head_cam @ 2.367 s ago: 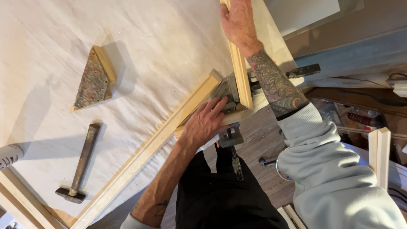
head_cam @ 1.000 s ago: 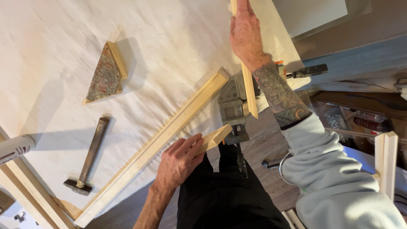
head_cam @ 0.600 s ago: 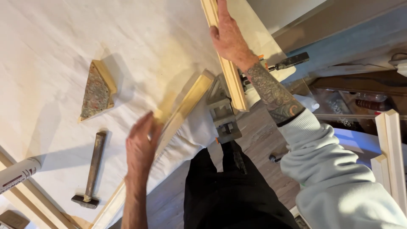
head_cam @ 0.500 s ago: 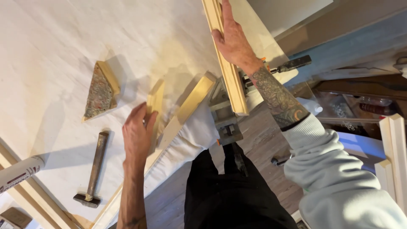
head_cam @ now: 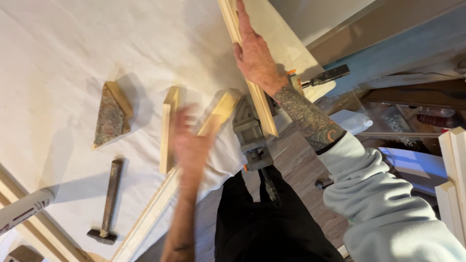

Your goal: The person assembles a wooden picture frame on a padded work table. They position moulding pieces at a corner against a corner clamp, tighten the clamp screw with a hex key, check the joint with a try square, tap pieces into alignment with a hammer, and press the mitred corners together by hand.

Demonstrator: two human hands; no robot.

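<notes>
My right hand (head_cam: pixel 256 57) lies along a pale wooden strip (head_cam: pixel 264 114) and holds it down against the white cloth-covered table (head_cam: pixel 73 53). The strip's near end sits in a grey corner clamp (head_cam: pixel 250 132). A second long strip (head_cam: pixel 155 213) runs from the clamp down to the left. My left hand (head_cam: pixel 190 145) is blurred in motion above that strip, fingers apart, holding nothing. Just left of it a short wooden piece (head_cam: pixel 168 127) lies on the cloth.
A triangular wooden corner piece (head_cam: pixel 111 115) lies further left, and a hammer (head_cam: pixel 109 201) below it. A white tube (head_cam: pixel 23 214) pokes in at the lower left. A bar clamp (head_cam: pixel 323 76) grips the table edge. Stacked wooden strips (head_cam: pixel 454 179) stand at the right.
My left hand picked up the short wooden piece near the clamp, carried it left and laid it on the cloth. The hand is now off it. My right hand stayed on the strip.
</notes>
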